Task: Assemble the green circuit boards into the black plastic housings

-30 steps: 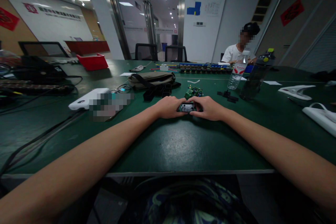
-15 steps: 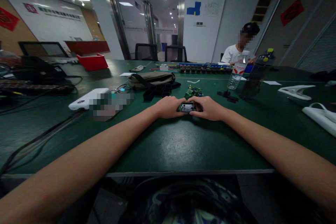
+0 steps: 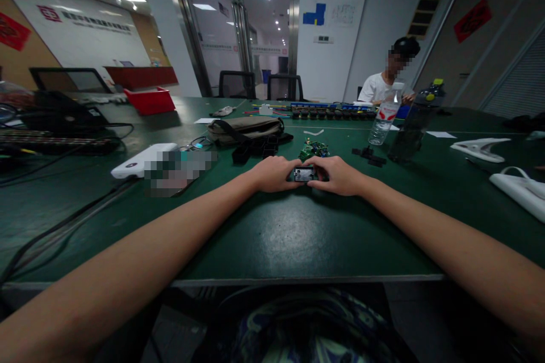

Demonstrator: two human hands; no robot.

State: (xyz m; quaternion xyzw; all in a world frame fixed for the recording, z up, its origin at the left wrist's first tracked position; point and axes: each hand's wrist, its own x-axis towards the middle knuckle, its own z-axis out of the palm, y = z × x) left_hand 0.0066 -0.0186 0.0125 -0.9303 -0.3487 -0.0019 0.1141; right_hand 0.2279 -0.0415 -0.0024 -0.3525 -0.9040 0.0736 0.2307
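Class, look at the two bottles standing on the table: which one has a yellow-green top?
The dark bottle on the right: its top is bright yellow-green, while the clear bottle beside it has a whitish cap.

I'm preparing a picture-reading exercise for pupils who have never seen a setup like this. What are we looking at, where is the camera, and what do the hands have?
There is no machine here: a person works with two bare hands. The camera is worn on that person's head, looking forward and down, so both forearms stretch away from us over a dark green table.

The left hand and right hand together hold a small dark-edged part with a pale face; its exact nature is too small to tell.

Just behind it lie green circuit boards. Around them are a grey-brown bag, small black pieces, a clear bottle and a dark bottle. Another person sits across the table.
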